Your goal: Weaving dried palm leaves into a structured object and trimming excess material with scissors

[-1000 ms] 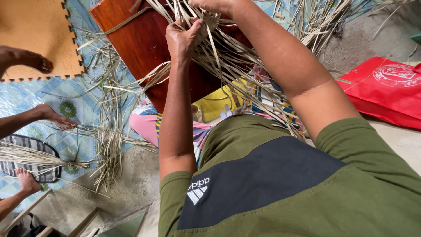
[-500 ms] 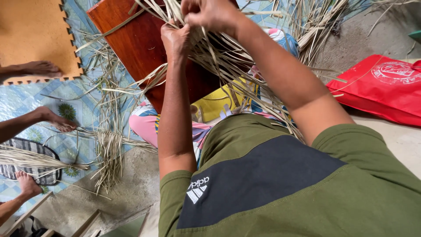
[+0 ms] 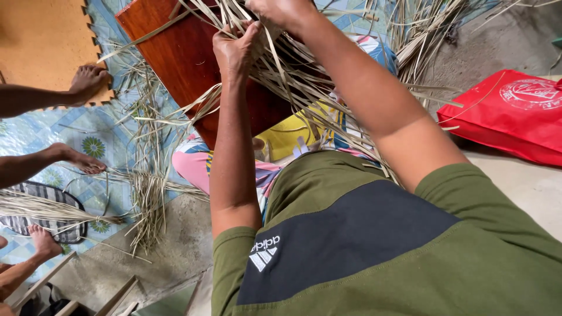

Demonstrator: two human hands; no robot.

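My left hand [image 3: 235,49] grips a bunch of dry, pale leaf strips [image 3: 293,76] that fan out over a reddish-brown wooden board [image 3: 175,52]. My right hand [image 3: 280,10] is at the top edge, fingers closed on the same strips just above and to the right of the left hand; part of it is cut off by the frame. The strips run down across my lap, over colourful patterned cloth [image 3: 281,140].
Other people's bare feet [image 3: 88,79] and legs [image 3: 70,158] rest on the patterned floor covering at left. A tied bundle of strips [image 3: 52,210] lies near a striped mat [image 3: 41,196]. A red bag [image 3: 515,111] sits at right. An orange foam mat [image 3: 41,41] lies top left.
Both my hands have shifted slightly along the strips, the right one rising to the top edge. A neighbour's foot at upper left has moved onto the orange mat's edge.
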